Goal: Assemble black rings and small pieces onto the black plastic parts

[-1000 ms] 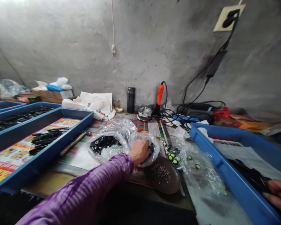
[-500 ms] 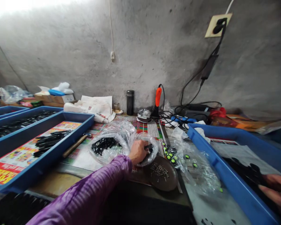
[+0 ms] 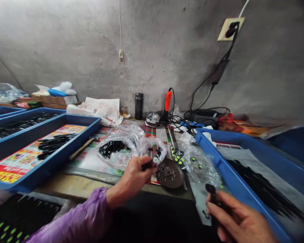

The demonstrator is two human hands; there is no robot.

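- L hand (image 3: 131, 177): fingers clamped on small blk part (image 3: 147, 165), just near of R bag (image 3: 164, 147). Pale disc (image 3: 155, 159) at the fingertips; held or just behind, can't tell.
- R hand (image 3: 239, 216): fingers clamped on blk piece (image 3: 211, 189), rounded end up and exposed, rest hidden by hand. Loc.: near side, by R tray (image 3: 230, 173).
- Handling, in my judgement: pinch small pc. by its edges, seat it firmly before moving; rec. keep rounded end uncovered and steady. Risk: small pc. slips or snags on bag film.
- R bag: clear, open, few blk bits visible inside.
- L bag (image 3: 119, 162): clear, open, w/ heap of blk parts (image 3: 113, 148), fuller than R bag.
- Round dish (image 3: 174, 183): brown, w/ loose metal pins (image 3: 167, 171); sits near R bag on desk (image 3: 96, 189). Avoid knocking w/ wrist.
- Clear film (image 3: 205, 168), R of dish: green-topped pcs. (image 3: 177, 157) beside it, a few under or in it.
- R tray: blue, paper-lined, long blk strips (image 3: 266, 185).
- L tray (image 3: 92, 123): blue, printed-sheet liner, blk strip pile (image 3: 53, 145).
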